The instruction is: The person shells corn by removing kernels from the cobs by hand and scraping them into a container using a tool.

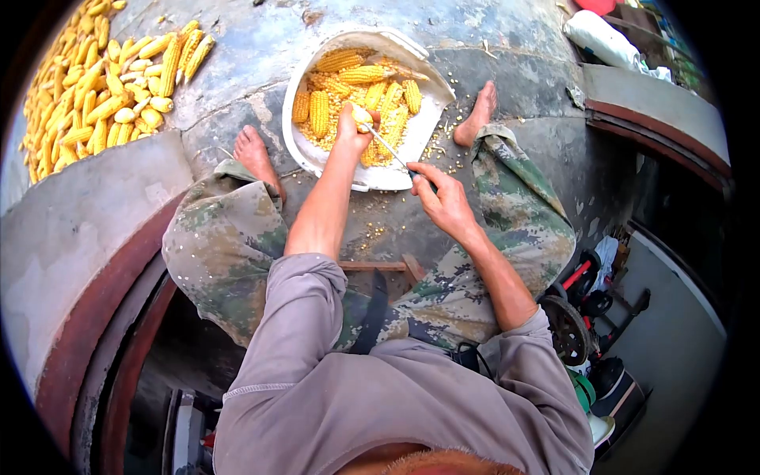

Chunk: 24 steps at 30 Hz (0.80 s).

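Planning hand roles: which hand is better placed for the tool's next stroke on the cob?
Likely the right hand: it grips the slim tool, which points at the cob; the left hand is occupied holding that cob.

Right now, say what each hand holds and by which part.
Left hand: a corn cob, exact part hidden by the grip. Right hand: a thin metal tool, by its dark handle.

The basin (431, 111) looks like smooth plastic with a soft gloss, and the corn cobs (319, 115) in it have a bumpy, faintly shiny surface. The tool (386, 145) has a smooth metal shaft. The shirt (380, 404) and trousers (518, 186) are matt, creased cloth, while the floor (261, 47) looks like worn, patchy concrete.
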Tool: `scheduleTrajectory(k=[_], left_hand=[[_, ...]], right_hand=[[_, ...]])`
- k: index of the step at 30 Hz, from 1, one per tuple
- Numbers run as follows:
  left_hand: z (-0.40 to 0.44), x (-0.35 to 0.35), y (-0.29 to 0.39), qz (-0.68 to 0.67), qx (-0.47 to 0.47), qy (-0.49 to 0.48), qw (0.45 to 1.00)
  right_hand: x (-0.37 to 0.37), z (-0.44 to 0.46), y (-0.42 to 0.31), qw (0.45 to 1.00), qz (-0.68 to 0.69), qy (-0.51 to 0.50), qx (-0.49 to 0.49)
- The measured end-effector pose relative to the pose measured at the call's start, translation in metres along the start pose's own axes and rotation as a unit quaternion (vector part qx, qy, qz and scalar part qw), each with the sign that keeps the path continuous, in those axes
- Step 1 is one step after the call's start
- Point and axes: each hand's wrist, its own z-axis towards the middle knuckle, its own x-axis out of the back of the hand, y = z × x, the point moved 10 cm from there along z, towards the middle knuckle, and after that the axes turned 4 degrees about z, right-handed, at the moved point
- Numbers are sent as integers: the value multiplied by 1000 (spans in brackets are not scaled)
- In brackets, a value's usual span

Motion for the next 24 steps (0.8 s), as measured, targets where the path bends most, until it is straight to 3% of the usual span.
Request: scheduleTrajectory(k=[8,13,24], left_hand=[[1,1,2,14,1,34,999],[3,0,4,25,-7,23,999],[7,3,3,-30,18,26,999]], right_hand=[[-4,1,4,999,-10,-11,-28],[-5,4,5,1000,-11,3,8],[-12,8,17,998,42,-12,-33]])
